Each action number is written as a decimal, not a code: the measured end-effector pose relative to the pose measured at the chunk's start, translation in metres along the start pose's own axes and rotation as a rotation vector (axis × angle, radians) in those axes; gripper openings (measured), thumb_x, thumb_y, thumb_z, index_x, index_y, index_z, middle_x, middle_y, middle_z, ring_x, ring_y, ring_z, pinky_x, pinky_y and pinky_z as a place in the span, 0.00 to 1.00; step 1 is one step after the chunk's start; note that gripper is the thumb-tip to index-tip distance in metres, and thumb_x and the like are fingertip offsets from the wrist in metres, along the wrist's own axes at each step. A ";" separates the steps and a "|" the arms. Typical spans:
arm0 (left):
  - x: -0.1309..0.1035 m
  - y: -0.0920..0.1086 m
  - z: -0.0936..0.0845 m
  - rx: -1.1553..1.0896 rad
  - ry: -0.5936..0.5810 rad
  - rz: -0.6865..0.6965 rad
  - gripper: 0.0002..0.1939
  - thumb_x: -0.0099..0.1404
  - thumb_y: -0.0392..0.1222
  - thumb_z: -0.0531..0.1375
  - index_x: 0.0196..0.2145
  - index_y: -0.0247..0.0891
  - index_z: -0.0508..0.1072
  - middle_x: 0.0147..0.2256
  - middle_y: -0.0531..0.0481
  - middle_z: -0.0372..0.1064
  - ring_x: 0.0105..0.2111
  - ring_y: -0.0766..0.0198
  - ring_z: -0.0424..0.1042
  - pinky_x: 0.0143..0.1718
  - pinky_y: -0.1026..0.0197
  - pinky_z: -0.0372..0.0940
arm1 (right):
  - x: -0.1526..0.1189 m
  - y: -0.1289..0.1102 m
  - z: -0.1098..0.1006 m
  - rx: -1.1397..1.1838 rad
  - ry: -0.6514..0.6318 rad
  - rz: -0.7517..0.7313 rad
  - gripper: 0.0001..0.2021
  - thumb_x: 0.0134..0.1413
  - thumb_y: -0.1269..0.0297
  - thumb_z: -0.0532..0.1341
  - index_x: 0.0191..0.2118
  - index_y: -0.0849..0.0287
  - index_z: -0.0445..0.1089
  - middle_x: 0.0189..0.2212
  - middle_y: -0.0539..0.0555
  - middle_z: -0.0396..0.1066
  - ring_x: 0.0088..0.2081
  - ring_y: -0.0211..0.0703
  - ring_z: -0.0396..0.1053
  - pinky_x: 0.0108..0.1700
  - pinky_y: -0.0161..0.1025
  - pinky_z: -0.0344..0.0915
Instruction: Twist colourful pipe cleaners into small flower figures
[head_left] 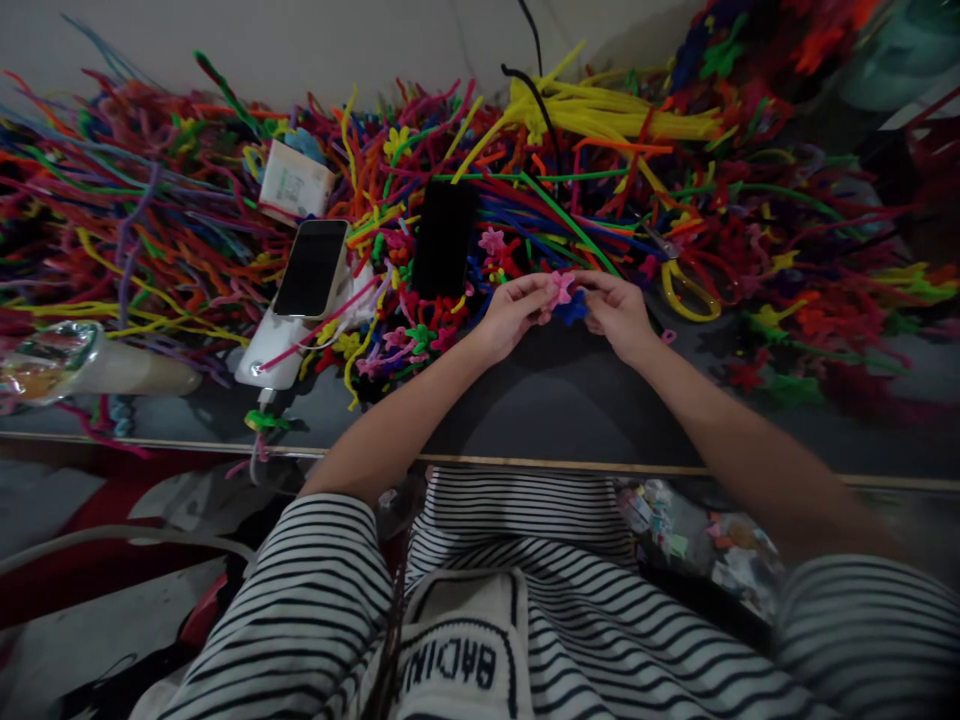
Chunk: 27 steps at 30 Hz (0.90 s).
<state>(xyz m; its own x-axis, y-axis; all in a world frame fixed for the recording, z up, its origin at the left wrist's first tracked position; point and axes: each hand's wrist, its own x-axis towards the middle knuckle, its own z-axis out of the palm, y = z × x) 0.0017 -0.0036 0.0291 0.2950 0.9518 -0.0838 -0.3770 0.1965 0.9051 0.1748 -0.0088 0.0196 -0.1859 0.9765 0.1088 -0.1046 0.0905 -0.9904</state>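
Observation:
Above the dark table, my two hands meet near the middle of the head view. My left hand (517, 315) is closed, its thumb and fingers pinching a pink pipe-cleaner flower (562, 288). Just below the pink one is a blue pipe-cleaner flower (572, 309), gripped at its right side by the closed fingers of my right hand (619, 312). The two flowers touch or overlap; whether they are joined I cannot tell. Fingertips hide part of both. Yellow-handled scissors (686, 290) lie to the right of my right hand.
Heaps of coloured pipe cleaners (202, 230) line the back of the table, with a yellow bundle (600, 108) on top. A black phone (445, 240), a white-edged phone (311, 268), a white power bank (270, 350) and a plastic cup (112, 362) lie left of my hands.

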 end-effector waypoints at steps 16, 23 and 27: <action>0.014 0.001 -0.019 0.008 0.088 0.061 0.08 0.66 0.46 0.65 0.33 0.40 0.75 0.26 0.55 0.68 0.24 0.73 0.68 0.27 0.66 0.63 | -0.004 -0.001 -0.003 -0.411 0.194 -0.130 0.14 0.53 0.50 0.67 0.41 0.52 0.78 0.16 0.45 0.59 0.20 0.36 0.58 0.25 0.37 0.58; 0.007 -0.002 -0.011 0.066 -0.047 0.048 0.07 0.63 0.44 0.68 0.34 0.39 0.77 0.27 0.54 0.71 0.24 0.73 0.67 0.27 0.67 0.62 | -0.008 0.000 -0.001 -0.429 0.119 -0.225 0.19 0.54 0.43 0.66 0.41 0.54 0.79 0.23 0.49 0.68 0.24 0.38 0.62 0.29 0.38 0.61; 0.005 -0.004 -0.009 0.114 -0.098 0.091 0.11 0.62 0.48 0.69 0.33 0.38 0.78 0.23 0.55 0.69 0.21 0.73 0.64 0.25 0.67 0.60 | -0.008 0.004 -0.001 -0.411 0.030 -0.209 0.20 0.51 0.42 0.68 0.35 0.55 0.79 0.25 0.50 0.71 0.25 0.37 0.64 0.31 0.38 0.62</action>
<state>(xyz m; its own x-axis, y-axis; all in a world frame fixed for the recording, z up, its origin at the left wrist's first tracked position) -0.0029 0.0025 0.0217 0.3504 0.9359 0.0368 -0.3058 0.0771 0.9490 0.1768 -0.0159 0.0145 -0.1729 0.9338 0.3133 0.2606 0.3501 -0.8997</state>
